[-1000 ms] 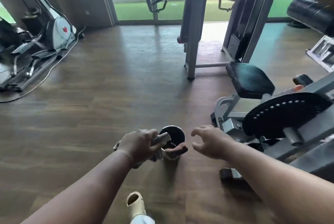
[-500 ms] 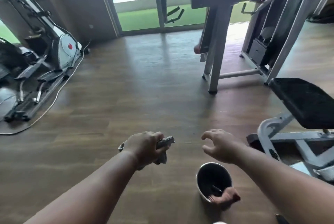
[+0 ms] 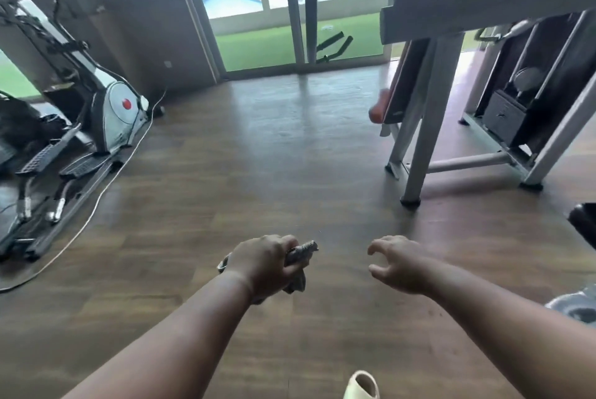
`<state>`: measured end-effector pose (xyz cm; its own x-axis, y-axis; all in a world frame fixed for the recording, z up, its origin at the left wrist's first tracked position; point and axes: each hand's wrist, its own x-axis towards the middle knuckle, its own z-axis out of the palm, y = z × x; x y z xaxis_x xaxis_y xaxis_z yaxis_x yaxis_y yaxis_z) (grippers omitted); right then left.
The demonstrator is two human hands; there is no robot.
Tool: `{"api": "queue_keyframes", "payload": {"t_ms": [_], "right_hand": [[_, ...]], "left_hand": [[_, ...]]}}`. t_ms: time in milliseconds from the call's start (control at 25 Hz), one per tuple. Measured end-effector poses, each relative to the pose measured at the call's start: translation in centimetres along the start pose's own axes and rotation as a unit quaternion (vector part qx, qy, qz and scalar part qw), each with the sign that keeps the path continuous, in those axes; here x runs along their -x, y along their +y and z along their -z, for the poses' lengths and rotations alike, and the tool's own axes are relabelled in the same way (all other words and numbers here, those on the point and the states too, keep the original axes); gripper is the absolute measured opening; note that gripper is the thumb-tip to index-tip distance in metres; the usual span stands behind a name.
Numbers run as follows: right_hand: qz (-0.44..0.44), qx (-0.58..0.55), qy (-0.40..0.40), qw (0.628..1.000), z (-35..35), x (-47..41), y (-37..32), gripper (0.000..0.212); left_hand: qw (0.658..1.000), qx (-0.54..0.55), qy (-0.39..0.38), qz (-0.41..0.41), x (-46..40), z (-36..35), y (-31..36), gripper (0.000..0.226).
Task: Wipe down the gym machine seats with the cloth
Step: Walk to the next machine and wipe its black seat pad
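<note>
My left hand (image 3: 266, 265) is closed around a wadded grey cloth (image 3: 301, 253), whose ends stick out on both sides of the fist. My right hand (image 3: 398, 265) hovers beside it over the wooden floor, fingers curled and apart, holding nothing. Only a dark corner of a black machine seat (image 3: 583, 224) shows at the right edge, to the right of my right hand.
A grey steel gym machine frame (image 3: 425, 127) stands at the right. An elliptical trainer (image 3: 96, 115) with a cable on the floor sits at the left. Glass doors (image 3: 290, 28) lie ahead. A pale sandal (image 3: 362, 385) shows at the bottom edge.
The view has lifted and swung left: the black bowl on the floor has dropped out of view and the seat has slid to the right edge. Both hands keep their poses.
</note>
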<state>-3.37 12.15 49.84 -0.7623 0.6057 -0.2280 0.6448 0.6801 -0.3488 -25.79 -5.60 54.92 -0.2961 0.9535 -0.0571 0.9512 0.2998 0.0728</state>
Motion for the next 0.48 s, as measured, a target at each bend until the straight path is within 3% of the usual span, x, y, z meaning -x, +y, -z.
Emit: {"api": "queue_keyframes", "payload": {"t_ms": [280, 480], "right_hand": [[-0.046, -0.033, 0.039, 0.998, 7.2, -9.5, 5.4, 0.043], [-0.16, -0.043, 0.084, 0.983, 10.0, -10.0, 13.4, 0.043]], "left_hand": [[0.995, -0.002, -0.02, -0.094, -18.0, 1.1, 0.5, 0.048], [0.971, 0.003, -0.035, -0.236, -31.3, 0.2, 6.7, 0.054]]}}
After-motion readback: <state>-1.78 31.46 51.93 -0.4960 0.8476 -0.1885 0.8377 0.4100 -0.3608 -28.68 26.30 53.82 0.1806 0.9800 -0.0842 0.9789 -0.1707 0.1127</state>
